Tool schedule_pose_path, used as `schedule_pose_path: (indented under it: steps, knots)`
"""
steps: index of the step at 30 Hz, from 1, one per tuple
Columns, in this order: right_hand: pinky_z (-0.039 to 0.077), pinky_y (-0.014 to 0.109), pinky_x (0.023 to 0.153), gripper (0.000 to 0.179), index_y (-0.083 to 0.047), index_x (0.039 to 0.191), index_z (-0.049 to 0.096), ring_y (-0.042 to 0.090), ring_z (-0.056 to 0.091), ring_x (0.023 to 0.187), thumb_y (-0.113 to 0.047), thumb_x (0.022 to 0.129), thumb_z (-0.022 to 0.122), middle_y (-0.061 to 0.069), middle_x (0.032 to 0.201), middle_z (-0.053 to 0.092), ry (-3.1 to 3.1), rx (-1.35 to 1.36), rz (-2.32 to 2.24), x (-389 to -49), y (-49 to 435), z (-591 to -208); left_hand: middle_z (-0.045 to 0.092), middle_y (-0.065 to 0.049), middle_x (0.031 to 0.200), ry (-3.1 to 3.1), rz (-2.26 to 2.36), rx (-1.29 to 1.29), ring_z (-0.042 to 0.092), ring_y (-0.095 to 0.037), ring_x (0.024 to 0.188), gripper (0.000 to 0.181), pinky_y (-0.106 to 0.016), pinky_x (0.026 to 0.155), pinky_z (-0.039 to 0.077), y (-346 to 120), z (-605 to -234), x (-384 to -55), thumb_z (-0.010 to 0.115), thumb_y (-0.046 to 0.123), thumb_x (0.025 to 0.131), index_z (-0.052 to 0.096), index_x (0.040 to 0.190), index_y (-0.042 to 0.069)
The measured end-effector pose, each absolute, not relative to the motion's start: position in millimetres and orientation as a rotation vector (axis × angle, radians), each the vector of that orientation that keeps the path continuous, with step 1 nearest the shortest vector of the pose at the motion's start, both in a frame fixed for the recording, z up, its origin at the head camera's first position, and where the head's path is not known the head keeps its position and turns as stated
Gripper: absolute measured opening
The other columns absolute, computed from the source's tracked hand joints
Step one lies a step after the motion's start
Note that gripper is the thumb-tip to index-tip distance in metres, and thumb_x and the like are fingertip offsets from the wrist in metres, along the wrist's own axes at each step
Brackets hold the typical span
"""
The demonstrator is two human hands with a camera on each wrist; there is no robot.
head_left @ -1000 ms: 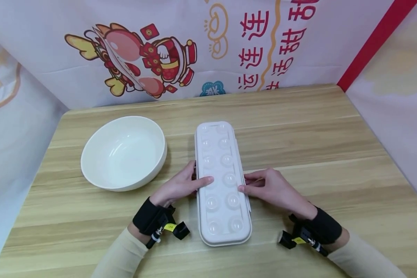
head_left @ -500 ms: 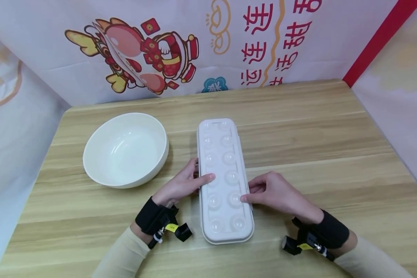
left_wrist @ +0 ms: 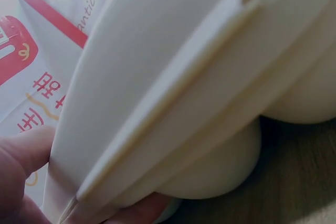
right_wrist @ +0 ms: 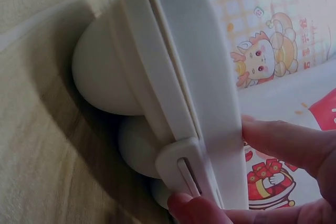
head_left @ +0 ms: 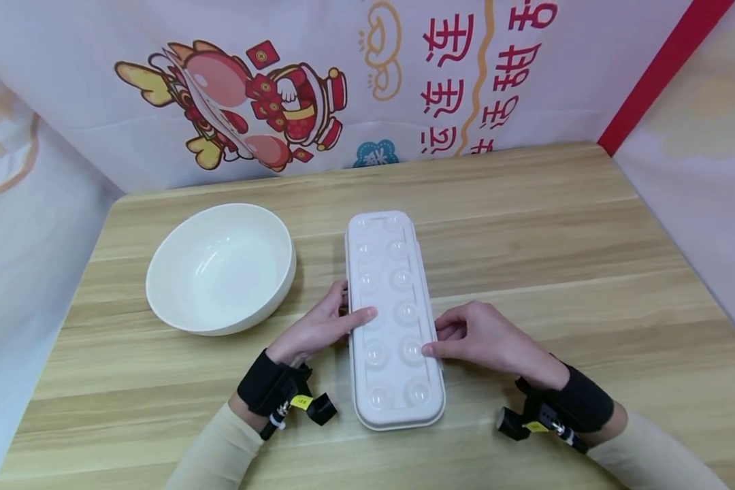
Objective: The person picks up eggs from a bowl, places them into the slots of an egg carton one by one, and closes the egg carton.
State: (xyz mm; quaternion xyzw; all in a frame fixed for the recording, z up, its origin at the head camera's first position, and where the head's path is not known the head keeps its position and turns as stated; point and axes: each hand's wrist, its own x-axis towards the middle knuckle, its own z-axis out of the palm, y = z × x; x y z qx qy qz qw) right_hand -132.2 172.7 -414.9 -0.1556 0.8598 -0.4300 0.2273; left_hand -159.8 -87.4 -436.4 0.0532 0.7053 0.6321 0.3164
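Observation:
A long white egg box with its lid down lies lengthwise in the middle of the table, two rows of clear domes along its top. Rounded cups bulge from its underside in both wrist views. My left hand grips its left side, thumb over the lid and the other fingers partly hidden below. On the opposite side, my right hand pinches the edge, thumb on the lid. In the right wrist view a fingertip touches the slotted side latch, and the seam between lid and base shows as a narrow line.
To the left of the box stands a wide white bowl with nothing in it. The wood-grain table ends at a printed cloth backdrop behind and on both sides.
Over the last second my right hand has slid a little nearer along the box's right edge. My left hand keeps its grip, and the box and bowl stay in place.

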Motion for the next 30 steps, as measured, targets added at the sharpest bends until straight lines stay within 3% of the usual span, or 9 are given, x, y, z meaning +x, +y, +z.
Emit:
schedule_pose_path:
  steps: [12,19,24,26,30]
  knots:
    - [0.052,0.032,0.066,0.044,-0.005,0.093,0.066,0.013,0.061,0.072,-0.043,0.072,0.073,0.005,0.081,0.068,2.371,-0.417,-1.156,-140.3,175.8,-419.6,0.051,-0.022,0.117,1.847,1.676,0.14,0.063,-0.026,0.087,0.065,-0.033,0.067,0.053,-87.2,-440.6,-163.8,0.059,0.028,0.089,0.017,0.136,0.011]
    - [0.051,0.034,0.071,0.053,-0.005,0.103,0.064,0.013,0.06,0.078,-0.046,0.071,0.072,0.005,0.087,0.068,2.388,-0.456,-1.09,-149.9,178.9,-426.2,0.053,-0.02,0.112,1.921,1.604,0.134,0.063,-0.024,0.085,0.066,-0.033,0.065,0.052,-87.9,-440.4,-164.9,0.06,0.032,0.088,0.02,0.136,0.012]
    - [0.051,0.041,0.079,0.063,-0.007,0.116,0.059,0.02,0.06,0.09,-0.056,0.076,0.063,0.01,0.102,0.067,2.504,-0.466,-1.013,-154.5,179.2,-431.1,0.059,-0.016,0.104,2.199,1.407,0.201,0.06,-0.023,0.082,0.067,-0.036,0.066,0.052,-90.6,-432.6,-164.4,0.059,0.038,0.087,0.026,0.138,0.009]
    - [0.05,0.045,0.082,0.068,-0.007,0.121,0.057,0.024,0.061,0.095,-0.06,0.078,0.058,0.014,0.109,0.065,2.584,-0.457,-1.003,-157.0,179.2,-431.5,0.059,-0.017,0.105,2.389,1.303,0.263,0.058,-0.026,0.087,0.066,-0.039,0.07,0.051,-90.9,-428.1,-165.2,0.058,0.04,0.087,0.031,0.137,0.006]
    - [0.045,0.055,0.087,0.073,-0.009,0.128,0.051,0.033,0.054,0.11,-0.065,0.081,0.049,0.016,0.122,0.06,2.791,-0.464,-0.944,-162.7,177.8,-429.5,0.052,-0.024,0.125,2.743,1.099,0.362,0.048,-0.035,0.113,0.066,-0.05,0.093,0.041,-91.1,-420.3,-166.9,0.055,0.04,0.089,0.033,0.136,0.0]
